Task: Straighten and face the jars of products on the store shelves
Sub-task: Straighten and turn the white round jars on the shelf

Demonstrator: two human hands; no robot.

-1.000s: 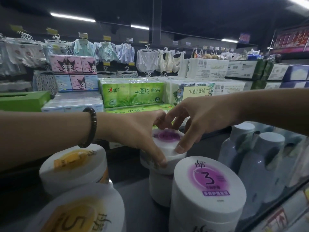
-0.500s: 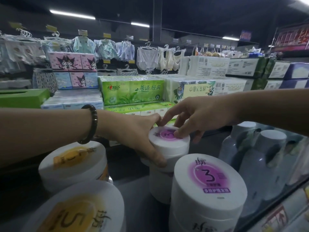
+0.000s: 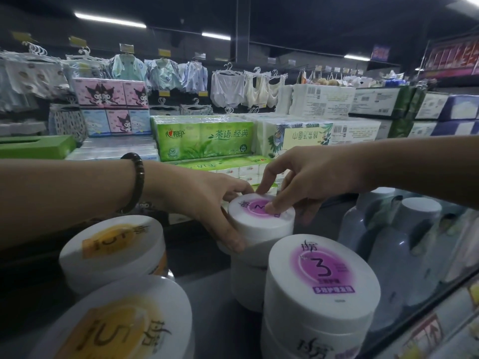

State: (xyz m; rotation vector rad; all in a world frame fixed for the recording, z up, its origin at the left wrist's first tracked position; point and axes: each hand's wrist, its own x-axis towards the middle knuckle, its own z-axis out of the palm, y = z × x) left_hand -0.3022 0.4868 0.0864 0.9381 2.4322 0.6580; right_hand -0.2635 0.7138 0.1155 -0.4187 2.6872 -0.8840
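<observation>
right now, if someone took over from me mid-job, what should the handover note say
Left hand: grips the side of the rear purple jar.
Right hand: fingers curled on that jar's lid.
Jars: the held jar sits stacked on a white jar, behind the front purple jar. The orange jars are to the left.
Done: the front purple jar's "3" reads upright.
Left: the held jar's label sits sideways, so finish turning it. The orange "5" labels look turned too.

two purple-lidded jars, two orange-lidded jars, two grey bottles
</observation>
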